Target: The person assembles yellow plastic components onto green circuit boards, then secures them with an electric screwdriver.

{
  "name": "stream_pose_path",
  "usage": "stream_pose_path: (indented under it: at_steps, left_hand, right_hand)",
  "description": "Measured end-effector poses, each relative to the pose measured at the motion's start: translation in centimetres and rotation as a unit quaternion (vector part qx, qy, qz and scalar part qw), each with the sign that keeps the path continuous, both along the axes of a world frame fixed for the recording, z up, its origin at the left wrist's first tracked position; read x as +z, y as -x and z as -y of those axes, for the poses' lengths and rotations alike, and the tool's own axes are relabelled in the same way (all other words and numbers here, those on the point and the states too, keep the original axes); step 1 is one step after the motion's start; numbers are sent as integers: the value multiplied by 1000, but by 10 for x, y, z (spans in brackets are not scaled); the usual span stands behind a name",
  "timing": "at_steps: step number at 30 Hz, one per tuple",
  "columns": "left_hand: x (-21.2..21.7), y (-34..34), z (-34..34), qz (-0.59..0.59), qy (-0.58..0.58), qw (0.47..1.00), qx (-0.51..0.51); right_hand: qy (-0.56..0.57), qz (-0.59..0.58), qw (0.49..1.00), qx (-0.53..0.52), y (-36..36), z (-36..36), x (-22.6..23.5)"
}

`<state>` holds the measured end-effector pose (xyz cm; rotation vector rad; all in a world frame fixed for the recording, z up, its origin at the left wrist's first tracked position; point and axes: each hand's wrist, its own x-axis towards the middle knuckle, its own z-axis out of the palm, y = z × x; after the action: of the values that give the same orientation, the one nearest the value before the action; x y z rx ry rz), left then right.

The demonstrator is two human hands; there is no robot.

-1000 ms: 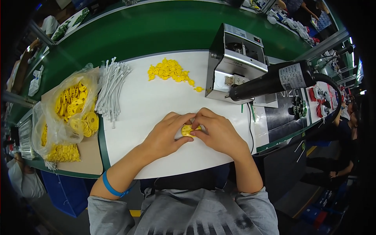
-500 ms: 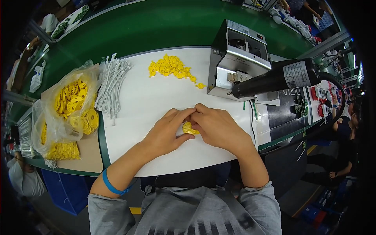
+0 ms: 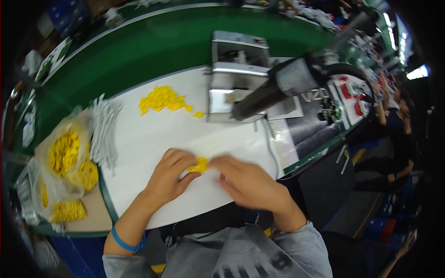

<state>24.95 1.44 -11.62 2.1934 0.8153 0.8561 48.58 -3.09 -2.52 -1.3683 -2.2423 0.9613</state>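
Small yellow part sits on white mat, pinched between fingertips of left hand and right hand, fingers closed around it. Looks light, stiff plastic, slippery; best gripped by edges.

A small bright-yellow plastic piece — rounded, lumpy in outline, too blurred to make out finer detail — sits low over the white work surface, near its front edge. It is pinched between the fingertips of the left hand and the right hand, which meet over it from either side — only its top shows between them.
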Motion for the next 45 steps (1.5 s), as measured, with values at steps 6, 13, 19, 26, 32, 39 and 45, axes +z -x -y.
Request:
stream_pose_path:
  at_steps: [6, 13, 19, 26, 32, 39, 45]
  left_hand:
    - [38, -62, 12, -7, 19, 999, 28]
    - [62, -98, 20, -15, 12, 999, 33]
    - [68, -102, 21, -18, 22, 999, 44]
    - [48, -56, 9, -44, 52, 997, 38]
    - [37, -2, 5, -7, 104, 994, 37]
    - [25, 40, 15, -9, 81, 995, 55]
    - [22, 60, 18, 36, 79, 995, 40]
  right_hand:
    - [73, -467, 879, 66, -219, 30, 60]
    - [-303, 197, 777, -516, -398, -15, 2]
    - [-326, 144, 798, -486, -391, -17, -2]
    - [-152, -573, 736, -326, -307, 34, 4]
    - [13, -546, 836, 56, -142, 54, 19]
    - [204, -311, 913, -169, 18, 20, -4]
    - [238, -324, 897, -185, 74, -16, -39]
